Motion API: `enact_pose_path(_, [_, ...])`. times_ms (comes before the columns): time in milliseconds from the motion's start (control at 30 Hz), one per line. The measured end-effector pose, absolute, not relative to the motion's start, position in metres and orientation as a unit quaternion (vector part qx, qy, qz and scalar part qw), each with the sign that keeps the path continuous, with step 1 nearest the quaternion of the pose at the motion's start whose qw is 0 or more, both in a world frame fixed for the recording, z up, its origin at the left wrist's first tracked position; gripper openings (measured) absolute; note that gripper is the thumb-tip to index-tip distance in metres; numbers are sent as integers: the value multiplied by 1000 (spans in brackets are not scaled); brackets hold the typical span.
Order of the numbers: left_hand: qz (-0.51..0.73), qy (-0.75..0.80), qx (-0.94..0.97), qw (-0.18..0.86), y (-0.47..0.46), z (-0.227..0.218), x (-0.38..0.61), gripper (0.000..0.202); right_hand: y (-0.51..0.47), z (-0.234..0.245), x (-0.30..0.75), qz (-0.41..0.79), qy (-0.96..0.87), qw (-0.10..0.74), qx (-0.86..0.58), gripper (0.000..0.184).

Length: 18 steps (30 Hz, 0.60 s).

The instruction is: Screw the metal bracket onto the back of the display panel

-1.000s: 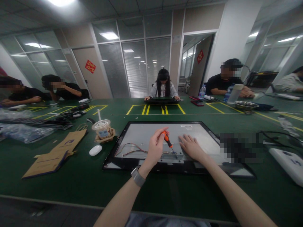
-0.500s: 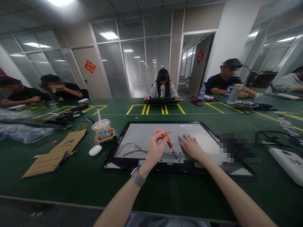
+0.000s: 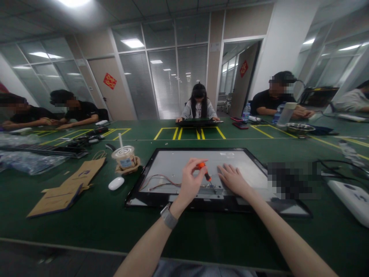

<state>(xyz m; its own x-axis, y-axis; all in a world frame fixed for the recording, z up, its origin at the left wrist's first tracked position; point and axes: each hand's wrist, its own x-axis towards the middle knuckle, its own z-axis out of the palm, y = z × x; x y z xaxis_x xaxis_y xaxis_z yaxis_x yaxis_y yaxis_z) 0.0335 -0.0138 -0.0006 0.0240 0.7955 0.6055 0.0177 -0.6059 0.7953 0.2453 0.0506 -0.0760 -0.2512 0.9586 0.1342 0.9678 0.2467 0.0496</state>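
My left hand point(image 3: 192, 177) grips an orange and black screwdriver point(image 3: 205, 171), thumb and fingers closed round its handle. The tool is tilted, and its tip meets a small metal bracket point(image 3: 215, 191) near the front edge of a flat display panel point(image 3: 175, 161). This panel lies back side up, with a grey metal back and a black frame. Flat on the metal right of the screwdriver rests my right hand point(image 3: 233, 178), fingers spread, holding nothing. Thin cables point(image 3: 157, 182) run across the panel to the left of my left hand.
Left of the panel are a white mouse point(image 3: 116, 183), a drink cup with a straw point(image 3: 124, 157) and a brown paper bag point(image 3: 62, 192). A white device point(image 3: 350, 200) and cables lie to the right. Several people sit around the green table point(image 3: 95, 227).
My left hand and the screwdriver have shifted very slightly, with the tip still at the bracket. My right hand stays put. A person at the far left has lowered a hand from the face.
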Motion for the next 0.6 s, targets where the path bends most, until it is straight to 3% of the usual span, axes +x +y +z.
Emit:
enact_pose_path(167, [629, 335, 646, 273, -19, 3, 32, 22, 50, -75, 244, -61, -787, 38, -612, 56])
enact_pose_path(333, [610, 292, 657, 333, -21, 7, 32, 31, 50, -75, 244, -66, -787, 35, -612, 55])
enact_pose_path(600, [639, 352, 625, 276, -15, 2, 34, 12, 54, -83, 247, -72, -789, 46, -609, 55])
